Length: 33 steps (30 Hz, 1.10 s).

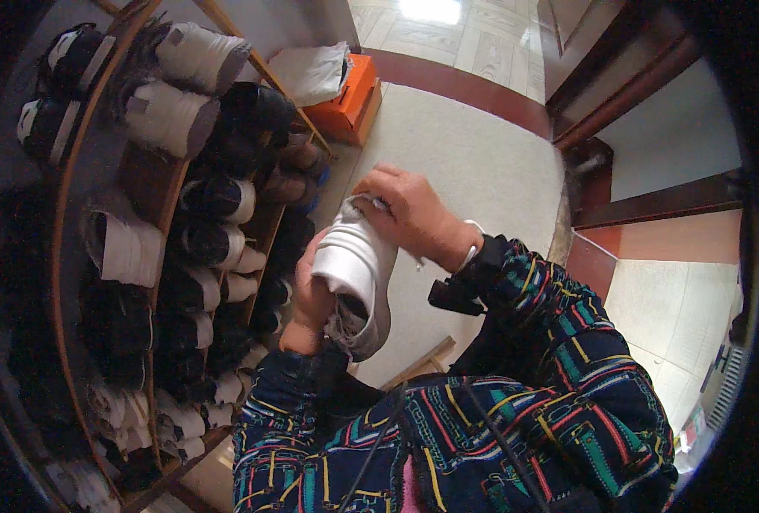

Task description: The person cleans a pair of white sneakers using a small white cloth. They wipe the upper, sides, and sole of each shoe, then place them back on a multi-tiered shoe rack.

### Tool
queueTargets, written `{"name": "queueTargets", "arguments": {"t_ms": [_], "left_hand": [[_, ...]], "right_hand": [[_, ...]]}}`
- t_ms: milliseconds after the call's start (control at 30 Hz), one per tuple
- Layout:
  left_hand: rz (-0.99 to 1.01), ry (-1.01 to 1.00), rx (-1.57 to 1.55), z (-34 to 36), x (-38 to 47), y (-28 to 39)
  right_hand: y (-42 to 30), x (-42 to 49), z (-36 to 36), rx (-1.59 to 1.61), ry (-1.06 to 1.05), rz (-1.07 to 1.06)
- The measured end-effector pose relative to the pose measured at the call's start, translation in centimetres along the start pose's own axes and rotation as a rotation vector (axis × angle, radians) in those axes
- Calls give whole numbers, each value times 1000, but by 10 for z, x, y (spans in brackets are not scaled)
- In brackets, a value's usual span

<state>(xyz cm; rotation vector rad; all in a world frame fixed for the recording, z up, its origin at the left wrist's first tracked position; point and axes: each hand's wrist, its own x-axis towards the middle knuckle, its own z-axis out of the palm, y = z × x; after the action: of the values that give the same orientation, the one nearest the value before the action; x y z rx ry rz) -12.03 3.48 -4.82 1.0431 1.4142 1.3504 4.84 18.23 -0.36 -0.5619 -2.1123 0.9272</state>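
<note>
A white shoe is held up in front of my body, its collar opening turned towards me and its far end pointing away. My left hand grips it from the left side, with the fingers partly hidden behind it. Over the shoe's far end, my right hand is curled, and its fingertips are hidden from view. To the left of both hands stands a wooden shoe rack filled with several pairs of white and dark shoes.
An orange box with a white bag on top stands beyond the rack. Pale flooring lies under my hands, bordered by a dark red strip. A dark wooden frame rises at the right.
</note>
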Motion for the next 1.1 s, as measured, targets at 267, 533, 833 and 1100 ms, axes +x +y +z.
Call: {"name": "queueTargets", "arguments": {"t_ms": [267,533,833,1100], "left_hand": [[76,-30,-61,2,3,3],[-91,-6,7,4,6,-1],[-112,27,16,-5,8,-9],[-190,-84,-174,0,7,-5]], "right_hand": [[-3,-1,0,-23,-41,-21],[-14,-4,1,12,-283,-208],[-8,1,-2,19,-244,-58],[-11,-2,5,-10,-164,-236]]}}
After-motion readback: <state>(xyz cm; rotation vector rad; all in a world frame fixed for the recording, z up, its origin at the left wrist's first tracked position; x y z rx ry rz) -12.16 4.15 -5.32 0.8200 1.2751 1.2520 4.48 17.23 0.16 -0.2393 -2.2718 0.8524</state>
